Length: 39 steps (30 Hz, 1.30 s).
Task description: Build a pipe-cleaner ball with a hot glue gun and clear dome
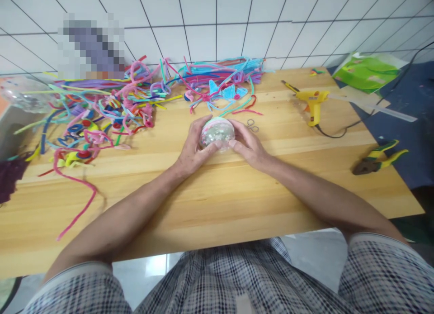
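Observation:
A clear round ball (218, 132) with silvery bits and some pink inside rests between my two hands near the table's middle. My left hand (199, 144) curves round its left side, thumb at the front. Round the right side wraps my right hand (249, 144), its thumb near the ball's lower front. A pale green and pink band shows along the ball's top. Just beyond my right fingers lie small scissors (252, 126). Behind the ball are pipe cleaners (224, 68) in blue, pink and purple, with blue pipe-cleaner shapes (224, 91) among them.
A tangled heap of coloured pipe cleaners (111, 101) covers the left of the wooden table (190, 214). On the right are a yellow glue gun (313, 103) with a cord, a utility knife (289, 86), pliers (376, 160) and a green packet (368, 74). A tiled wall (233, 24) stands behind.

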Motion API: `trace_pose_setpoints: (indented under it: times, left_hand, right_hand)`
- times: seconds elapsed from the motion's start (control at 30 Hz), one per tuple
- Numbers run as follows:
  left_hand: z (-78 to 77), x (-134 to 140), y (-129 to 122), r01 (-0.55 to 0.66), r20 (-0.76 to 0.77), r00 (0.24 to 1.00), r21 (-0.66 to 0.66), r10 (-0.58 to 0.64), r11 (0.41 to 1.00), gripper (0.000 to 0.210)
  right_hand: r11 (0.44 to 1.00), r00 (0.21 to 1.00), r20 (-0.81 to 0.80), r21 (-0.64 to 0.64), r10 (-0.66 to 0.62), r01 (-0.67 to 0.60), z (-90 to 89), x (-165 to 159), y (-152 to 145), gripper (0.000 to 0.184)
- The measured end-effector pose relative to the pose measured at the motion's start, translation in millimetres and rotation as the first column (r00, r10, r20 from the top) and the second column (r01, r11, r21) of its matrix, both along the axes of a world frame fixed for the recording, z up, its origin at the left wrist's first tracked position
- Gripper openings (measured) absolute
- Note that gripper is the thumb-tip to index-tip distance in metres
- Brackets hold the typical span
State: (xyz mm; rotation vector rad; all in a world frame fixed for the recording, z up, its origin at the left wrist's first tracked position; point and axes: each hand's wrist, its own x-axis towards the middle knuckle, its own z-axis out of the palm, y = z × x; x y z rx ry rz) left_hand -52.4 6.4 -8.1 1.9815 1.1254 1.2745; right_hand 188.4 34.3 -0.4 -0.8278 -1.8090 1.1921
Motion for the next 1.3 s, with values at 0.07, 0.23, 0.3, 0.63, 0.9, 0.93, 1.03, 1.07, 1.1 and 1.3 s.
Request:
trace_pose_setpoints:
  times: [0.07,0.23,0.3,0.63,0.9,0.93,1.03,1.07,1.1,1.3]
  left_hand:
    - [-0.6,1,0,0.009,-0.001,1.0,-0.007,-0.009,1.0,0.079]
    - [-5.6,3,1,0.045,0.041,0.998,-0.04,-0.044,0.998,0.093]
    - [-5.5,3,0,0.072,0.051,0.996,-0.05,-0.069,0.996,0.092]
    - [-2.1,8,-3,0.082,0.116,0.991,-0.074,-0.073,0.994,0.084]
    - [-6.1,1,2,-0.05,0.085,0.995,-0.006,0.05,0.999,0.082]
    - [-6.5,1,3,-0.062,0.083,0.995,0.006,0.061,0.998,0.081]
    - [-5.8,4,4,-0.079,0.053,0.996,0.083,0.074,0.993,0.078]
    - [-5.3,6,4,-0.081,0.035,0.996,0.115,0.078,0.99,0.077]
    - [-4.9,8,5,-0.083,0.013,0.997,0.143,0.082,0.986,0.078]
    - [-7.7,11,10,-0.09,-0.076,0.991,0.197,0.107,0.976,0.099]
  right_hand:
    - [1.0,1.0,0.001,0.004,-0.002,0.002,-1.0,1,0,0.079]
    - [0.999,0.999,0.009,0.014,-0.043,0.043,-3.4,3,0,0.076]
    - [0.999,0.999,-0.008,0.006,-0.044,0.044,-4.3,3,1,0.076]
    - [0.998,1.0,0.021,0.057,-0.019,0.018,-0.5,4,0,0.072]
    - [0.961,0.951,0.189,0.176,-0.245,0.213,25.0,15,6,0.051]
    - [0.952,0.93,0.229,0.171,-0.288,0.253,29.3,25,5,0.044]
    - [0.875,0.814,0.33,0.258,-0.478,0.409,35.6,70,-4,0.034]
    - [0.826,0.747,0.359,0.311,-0.56,0.47,35.1,88,-7,0.033]
    - [0.763,0.659,0.384,0.354,-0.646,0.541,33.7,107,-8,0.033]
    - [0.467,0.298,0.395,0.455,-0.869,0.758,24.1,182,27,0.036]
